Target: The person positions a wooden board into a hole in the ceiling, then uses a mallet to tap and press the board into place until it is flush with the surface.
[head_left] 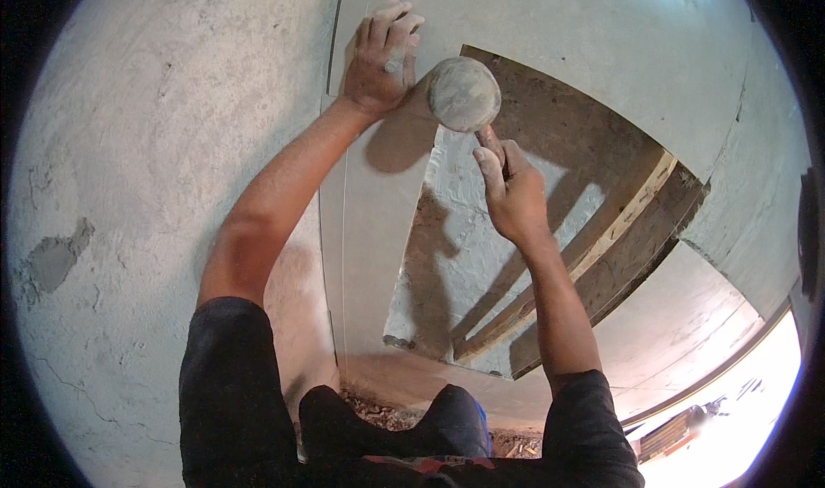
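Note:
My right hand point(516, 196) is closed around the handle of a mallet point(464, 93) with a round, dusty grey head. The head is over the right edge of a narrow grey floor tile point(365, 230) beside the wall; whether it touches the tile cannot be told. Farther up that strip, my left hand point(381, 65) rests on the grey tiling near the wall, fingers bent, slightly apart and whitened with dust, holding nothing. Right of the narrow tile is an untiled gap with wet-looking grey mortar point(481, 256) and bare brownish floor.
A wooden batten point(610, 217) lies slanting across the gap's right side. Large grey tiles point(593, 33) border the gap at the far side and right. A rough plastered wall point(137, 161) rises on the left. Rubble point(378, 409) lies by my knees. A bright opening point(730, 411) is at lower right.

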